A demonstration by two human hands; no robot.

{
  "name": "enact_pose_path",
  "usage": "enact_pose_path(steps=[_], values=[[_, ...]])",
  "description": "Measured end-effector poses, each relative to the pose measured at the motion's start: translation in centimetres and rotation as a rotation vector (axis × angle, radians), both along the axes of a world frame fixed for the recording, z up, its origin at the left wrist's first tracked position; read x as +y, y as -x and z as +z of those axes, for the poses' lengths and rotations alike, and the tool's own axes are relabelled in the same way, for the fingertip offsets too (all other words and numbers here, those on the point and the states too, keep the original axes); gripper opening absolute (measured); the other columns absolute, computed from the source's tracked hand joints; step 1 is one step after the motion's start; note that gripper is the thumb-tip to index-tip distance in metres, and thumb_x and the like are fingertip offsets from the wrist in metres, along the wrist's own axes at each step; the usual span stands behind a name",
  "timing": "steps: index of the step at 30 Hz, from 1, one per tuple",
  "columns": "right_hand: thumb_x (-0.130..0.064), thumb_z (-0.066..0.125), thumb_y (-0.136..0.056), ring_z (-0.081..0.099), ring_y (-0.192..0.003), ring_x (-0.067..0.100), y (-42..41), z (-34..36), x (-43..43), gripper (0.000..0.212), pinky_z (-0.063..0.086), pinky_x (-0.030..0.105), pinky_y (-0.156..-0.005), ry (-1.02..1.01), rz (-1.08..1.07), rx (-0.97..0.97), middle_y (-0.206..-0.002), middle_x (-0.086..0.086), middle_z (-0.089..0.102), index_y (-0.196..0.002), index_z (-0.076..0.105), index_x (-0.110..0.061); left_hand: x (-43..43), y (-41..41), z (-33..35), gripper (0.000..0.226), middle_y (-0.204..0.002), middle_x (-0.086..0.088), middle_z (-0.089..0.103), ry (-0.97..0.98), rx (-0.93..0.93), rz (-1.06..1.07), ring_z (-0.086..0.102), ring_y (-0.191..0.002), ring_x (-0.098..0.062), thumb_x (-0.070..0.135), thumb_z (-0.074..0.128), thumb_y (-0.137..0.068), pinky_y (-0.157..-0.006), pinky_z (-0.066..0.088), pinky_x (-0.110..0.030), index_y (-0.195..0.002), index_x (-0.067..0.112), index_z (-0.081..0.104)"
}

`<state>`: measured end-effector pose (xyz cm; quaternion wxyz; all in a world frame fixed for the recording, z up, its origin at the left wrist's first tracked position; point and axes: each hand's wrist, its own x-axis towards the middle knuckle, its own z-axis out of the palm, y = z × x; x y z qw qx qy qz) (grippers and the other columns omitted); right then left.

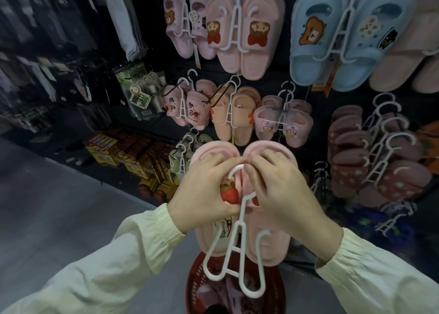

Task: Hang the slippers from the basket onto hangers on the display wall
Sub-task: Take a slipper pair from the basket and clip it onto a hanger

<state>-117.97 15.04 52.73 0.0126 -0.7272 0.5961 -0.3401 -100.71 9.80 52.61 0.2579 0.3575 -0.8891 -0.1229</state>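
In the head view, a pair of pink slippers (270, 245) was held upright in front of the display wall (280, 71), heels up and toes down, the 2 rounded heels side by side. They were soft pink with thick ridged soles, and the left one carried a bear charm with a red bow, partly hidden by the thumb. A white hanger (242, 207) lay across the front of the pair. Its hook sat high between the 2 heels, its stem ran down the gap between the slippers, and its 2 lower loops hung past the toes.

The left hand (204, 192) gripped the left slipper, fingers curled over its heel and forefinger reaching to the hook. The right hand (282, 190) covered the upper half of the right slipper, its curled fingertips pinching the hook's top. Both hands thus met at the hook, with the slippers behind them and below. Cream sleeves (133, 254) covered both wrists.

Directly beneath the pair stood a red basket (191, 283) on the grey floor (59, 207), with more footwear dimly visible inside. On the wall behind, hung pink pairs (228, 59) and a blue pair (308, 59) were on similar white hangers.
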Motion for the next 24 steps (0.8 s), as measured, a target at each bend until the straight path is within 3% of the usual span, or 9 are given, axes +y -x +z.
enact_pose_path(steps=[6, 10, 13, 16, 19, 24], values=[[-0.03, 0.037, -0.101, 0.052, -0.084, 0.011, 1.3, -0.7, -0.1, 0.021, 0.047, 0.039, -0.077, 0.062, -0.035, -0.06, -0.088, -0.012, 0.053, -0.088, 0.053, -0.025, 0.4, -0.4, 0.4, 0.103, -0.128, 0.006, 0.056, -0.025, -0.073, 0.001, 0.049, -0.122, -0.013, 0.06, 0.079, -0.066, -0.107, 0.041, -0.037, -0.151, 0.02, 0.038], [-0.023, 0.042, -0.104, 0.044, -0.081, -0.002, 2.0, -0.9, -0.4, 0.018, 0.033, 0.016, -0.077, 0.076, -0.04, -0.08, -0.086, -0.02, 0.047, -0.089, 0.044, -0.032, 0.8, -0.7, 0.7, 0.103, -0.124, 0.01, 0.053, -0.083, -0.055, -0.054, 0.044, -0.122, -0.008, 0.059, 0.082, -0.068, -0.109, 0.033, -0.024, -0.152, 0.018, 0.038], [-0.018, 0.046, -0.104, 0.047, -0.081, -0.007, 2.2, -0.8, -0.6, 0.023, 0.033, 0.007, -0.072, 0.06, -0.052, -0.143, -0.079, -0.024, 0.044, -0.086, 0.044, -0.033, 1.0, -0.7, 0.5, 0.099, -0.128, 0.011, 0.051, -0.096, -0.06, -0.117, 0.044, -0.127, -0.007, 0.057, 0.083, -0.069, -0.109, 0.038, -0.032, -0.149, 0.019, 0.04], [-0.02, 0.044, -0.104, 0.049, -0.079, -0.002, 2.7, -0.4, -0.9, 0.022, 0.035, 0.009, -0.071, 0.071, -0.062, -0.179, -0.08, -0.019, 0.049, -0.084, 0.048, -0.029, 1.2, -0.8, 0.4, 0.1, -0.14, 0.012, 0.039, -0.16, -0.052, -0.163, 0.037, -0.137, -0.009, 0.055, 0.086, -0.067, -0.109, 0.041, -0.035, -0.147, 0.02, 0.039], [-0.024, 0.042, -0.104, 0.051, -0.077, 0.004, 3.3, 0.2, -1.1, 0.021, 0.037, 0.011, -0.069, 0.09, -0.074, -0.215, -0.084, -0.009, 0.057, -0.086, 0.054, -0.025, 1.5, -1.2, 0.3, 0.1, -0.14, 0.012, 0.031, -0.21, -0.033, -0.225, 0.036, -0.135, -0.009, 0.051, 0.088, -0.065, -0.107, 0.044, -0.03, -0.145, 0.02, 0.037], [-0.024, 0.043, -0.104, 0.053, -0.078, -0.001, 3.9, 0.9, -1.3, 0.022, 0.034, 0.01, -0.066, 0.094, -0.08, -0.237, -0.081, -0.013, 0.055, -0.084, 0.051, -0.027, 1.9, -1.4, 0.2, 0.09, -0.134, 0.003, 0.033, -0.168, -0.043, -0.305, 0.04, -0.131, -0.015, 0.047, 0.09, -0.065, -0.103, 0.046, -0.03, -0.137, 0.016, 0.045]])
